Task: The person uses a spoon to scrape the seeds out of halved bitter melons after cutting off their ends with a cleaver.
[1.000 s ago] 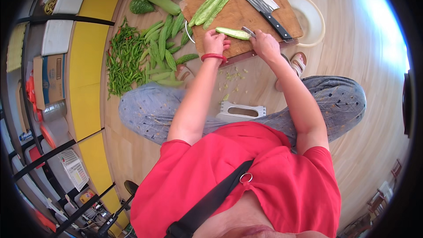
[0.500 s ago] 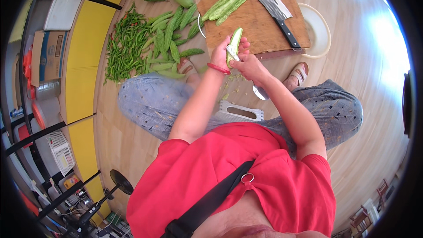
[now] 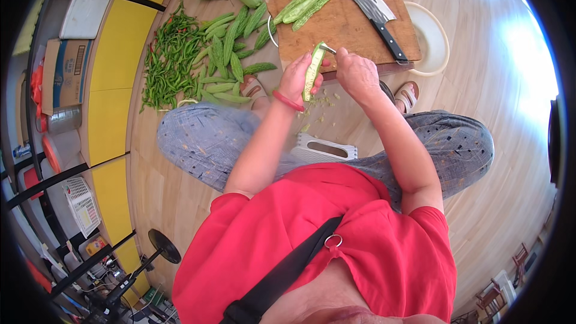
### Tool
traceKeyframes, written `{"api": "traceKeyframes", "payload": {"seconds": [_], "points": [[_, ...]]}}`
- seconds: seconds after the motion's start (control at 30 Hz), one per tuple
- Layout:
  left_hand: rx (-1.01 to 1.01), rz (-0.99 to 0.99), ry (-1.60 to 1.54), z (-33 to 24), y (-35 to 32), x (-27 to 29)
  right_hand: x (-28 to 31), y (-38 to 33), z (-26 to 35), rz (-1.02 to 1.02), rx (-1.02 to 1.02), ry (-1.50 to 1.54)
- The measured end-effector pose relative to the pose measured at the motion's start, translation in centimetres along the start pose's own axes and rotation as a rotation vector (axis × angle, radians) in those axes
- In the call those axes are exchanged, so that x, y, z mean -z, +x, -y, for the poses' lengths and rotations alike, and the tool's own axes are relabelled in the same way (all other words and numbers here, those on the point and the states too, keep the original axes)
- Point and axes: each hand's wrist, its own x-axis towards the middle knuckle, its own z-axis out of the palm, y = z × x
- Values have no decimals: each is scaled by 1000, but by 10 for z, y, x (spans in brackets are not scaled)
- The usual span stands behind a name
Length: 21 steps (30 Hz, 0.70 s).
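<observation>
presently, left hand (image 3: 294,78): curled around one halved gourd (image 3: 312,78). right hand (image 3: 359,76): closed on metal utensil (image 3: 329,49), its end shifted from the gourd's lower part to its upper tip, giving the hollow's full length ahead. cutting board (image 3: 330,30): near edge just beyond. elbow room: between board and trousers (image 3: 459,144).

no readable text, numbers or signs

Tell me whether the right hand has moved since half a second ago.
Yes: judged against the cutting board, the right hand has moved forward, away from the body, and slightly rightward.
</observation>
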Motion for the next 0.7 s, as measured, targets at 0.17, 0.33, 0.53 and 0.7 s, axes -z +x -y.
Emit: {"api": "traceKeyframes", "payload": {"seconds": [0.17,0.33,0.53,0.7], "points": [[-25,-50,56,6,-6,0,-9,-10,1,72,18,2],[-45,-85,65,14,-5,5,-19,-16,-1,67,66,55],[-45,-117,118,21,-4,8,-19,-24,13,152,55,52],[-14,-119,164,20,-4,12,-19,-28,19,198,63,80]]}}
